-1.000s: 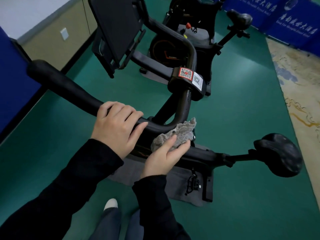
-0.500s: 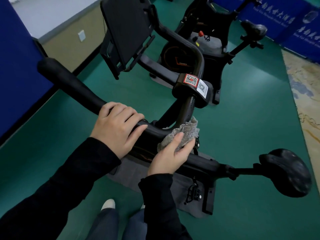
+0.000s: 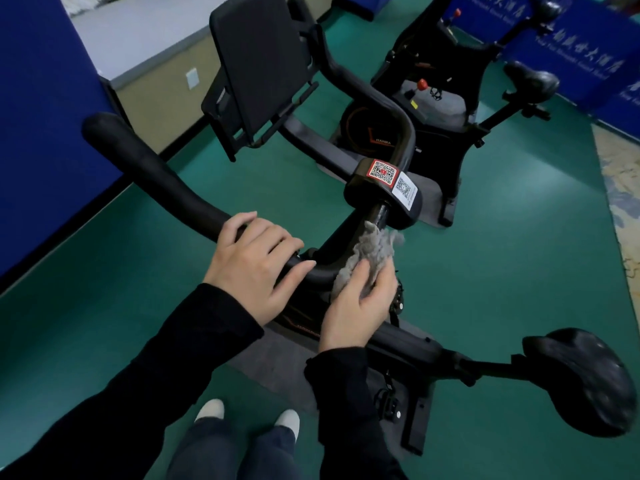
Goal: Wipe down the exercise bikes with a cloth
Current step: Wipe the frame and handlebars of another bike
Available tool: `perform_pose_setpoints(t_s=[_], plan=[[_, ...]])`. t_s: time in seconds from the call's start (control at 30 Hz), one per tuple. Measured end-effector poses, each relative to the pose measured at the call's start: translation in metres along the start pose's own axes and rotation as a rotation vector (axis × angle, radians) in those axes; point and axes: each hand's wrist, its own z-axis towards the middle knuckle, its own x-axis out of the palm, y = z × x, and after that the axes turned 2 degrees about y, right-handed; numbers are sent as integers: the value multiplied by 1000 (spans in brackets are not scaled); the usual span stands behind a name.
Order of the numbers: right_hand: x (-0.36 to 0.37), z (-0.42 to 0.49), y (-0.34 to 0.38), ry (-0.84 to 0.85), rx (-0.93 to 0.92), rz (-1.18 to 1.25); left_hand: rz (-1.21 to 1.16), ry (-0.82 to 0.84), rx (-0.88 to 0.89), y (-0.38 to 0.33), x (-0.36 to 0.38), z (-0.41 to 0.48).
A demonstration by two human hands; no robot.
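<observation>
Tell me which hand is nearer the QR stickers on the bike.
Right. The right hand holds the cloth just below the QR stickers; the left hand grips the handlebar farther to the left.

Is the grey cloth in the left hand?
No, the right hand holds the frayed grey cloth against the black handlebar; the left hand only grips the bar.

Around the green floor [image 3: 519,271]
A blue partition [image 3: 41,133] stands left of the left hand [image 3: 254,268]; a lettered blue banner [image 3: 581,57] and patterned rug [image 3: 620,188] lie beyond and right of the right hand [image 3: 360,306].
</observation>
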Motion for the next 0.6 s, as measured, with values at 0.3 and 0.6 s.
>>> perform_pose_setpoints(t_s=[0.3, 0.6], plan=[[-20, 13, 7, 270, -331, -190, 15, -52, -29, -2, 5, -2], [-29, 62, 1, 528, -600, -275, 4, -72, -42, -2, 7, -3]])
